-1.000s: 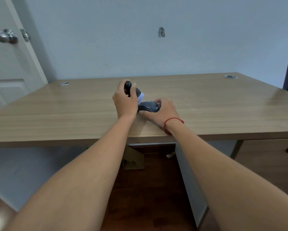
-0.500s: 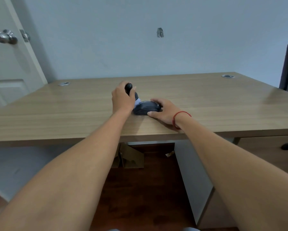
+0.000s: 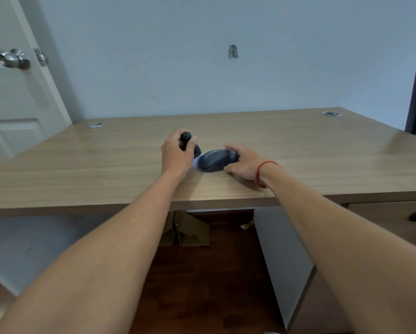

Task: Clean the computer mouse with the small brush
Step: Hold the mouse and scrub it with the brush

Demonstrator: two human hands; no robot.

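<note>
Dark grey mouse [image 3: 217, 159] lies flat, right hand [image 3: 244, 163] gripping it.

Both forearms extend forward, bare to beyond the elbow; the left hand [image 3: 175, 154] is closed in a fist-like grip, back of hand toward the camera; the right hand [image 3: 244, 162] lies palm down with fingers curled and thumb [image 3: 231, 169] spread.
</note>
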